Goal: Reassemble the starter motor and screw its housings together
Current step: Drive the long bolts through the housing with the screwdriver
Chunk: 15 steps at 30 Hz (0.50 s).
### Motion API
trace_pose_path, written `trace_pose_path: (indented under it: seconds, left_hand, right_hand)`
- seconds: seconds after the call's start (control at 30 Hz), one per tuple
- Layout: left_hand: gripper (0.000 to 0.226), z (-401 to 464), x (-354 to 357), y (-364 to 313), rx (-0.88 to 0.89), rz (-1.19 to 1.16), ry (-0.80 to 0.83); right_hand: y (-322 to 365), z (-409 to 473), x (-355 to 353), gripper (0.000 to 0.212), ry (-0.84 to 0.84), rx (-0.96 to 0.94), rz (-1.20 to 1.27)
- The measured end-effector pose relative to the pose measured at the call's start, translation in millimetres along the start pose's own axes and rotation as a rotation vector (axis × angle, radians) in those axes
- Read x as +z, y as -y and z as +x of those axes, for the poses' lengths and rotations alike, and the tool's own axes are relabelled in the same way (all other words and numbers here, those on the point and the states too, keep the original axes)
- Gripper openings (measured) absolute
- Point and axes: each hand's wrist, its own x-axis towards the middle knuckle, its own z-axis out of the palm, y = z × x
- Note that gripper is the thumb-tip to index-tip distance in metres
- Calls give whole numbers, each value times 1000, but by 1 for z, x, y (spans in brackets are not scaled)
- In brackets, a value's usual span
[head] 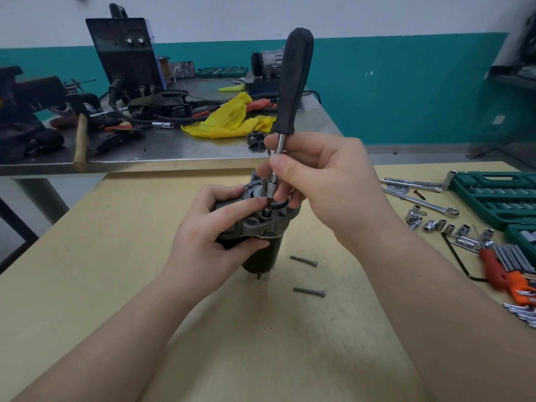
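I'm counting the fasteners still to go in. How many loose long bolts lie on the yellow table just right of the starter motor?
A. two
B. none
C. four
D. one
A: two bolts lie loose on the yellow table right of the starter motor, one bolt nearer it and another bolt closer to the camera, while the right hand holds the screwdriver on the motor.

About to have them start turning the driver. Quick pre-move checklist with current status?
1. Starter motor upright on the table: ok.
2. Left hand grips the housing: ok.
3. Right hand pinches the driver shaft, not the handle: not ok for torque.
4. Socket seated on the bolt head: cannot tell.
5. Two spare bolts within reach beside the motor: ok.
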Motion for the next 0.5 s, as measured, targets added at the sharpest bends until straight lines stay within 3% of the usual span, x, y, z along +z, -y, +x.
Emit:
trace_pose_path:
  seconds: [0.2,0.3,0.5]
  left_hand:
    - [64,0,0,-2,-18,15,3]
    - [64,1,0,-3,-20,16,-1]
    - [61,0,0,-4,-29,2,-5]
  right_hand:
    - [-2,0,-2,8,-36,17,-11]
    - [-4,-1,0,22,-77,-4,-66]
    - [-2,-2,-1,20,-2,-2,-19]
